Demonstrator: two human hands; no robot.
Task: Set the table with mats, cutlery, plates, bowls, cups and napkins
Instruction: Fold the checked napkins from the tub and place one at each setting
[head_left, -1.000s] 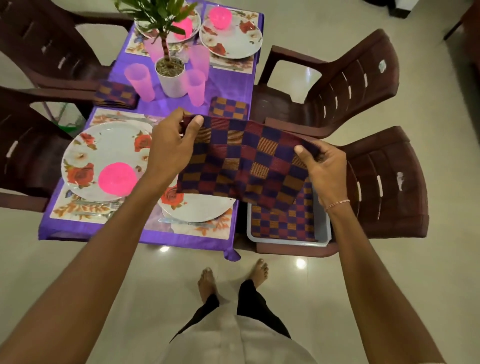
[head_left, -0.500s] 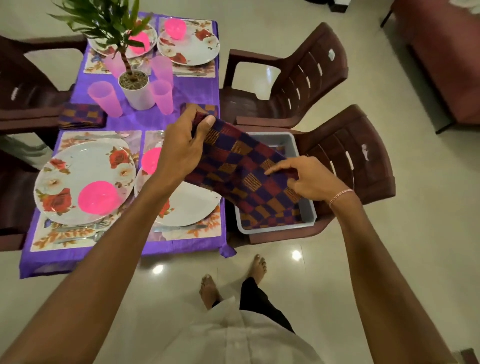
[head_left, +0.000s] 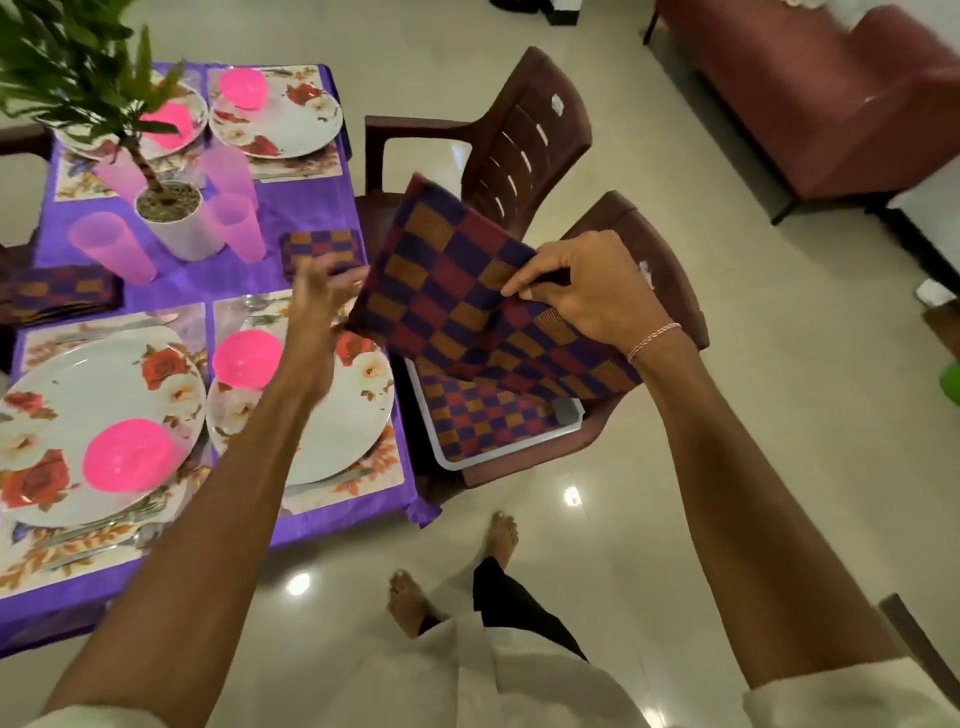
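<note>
The napkin (head_left: 447, 296) was checked purple, maroon and orange; at nine o'clock, the bowl (head_left: 128, 456) was pink, the tablecloth (head_left: 171, 291) purple.

Woven cloth napkin (head_left: 457, 291), glossy plates (head_left: 104, 395), translucent plastic cups (head_left: 111, 247), shiny floor (head_left: 727, 441).

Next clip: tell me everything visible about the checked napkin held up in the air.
The checked napkin is woven-looking cloth in purple, maroon and orange squares. It hangs tilted in the air above the grey tray, which holds more checked cloth. The right hand pinches its upper right edge; the open left hand is blurred beside its left edge, contact unclear.
</note>
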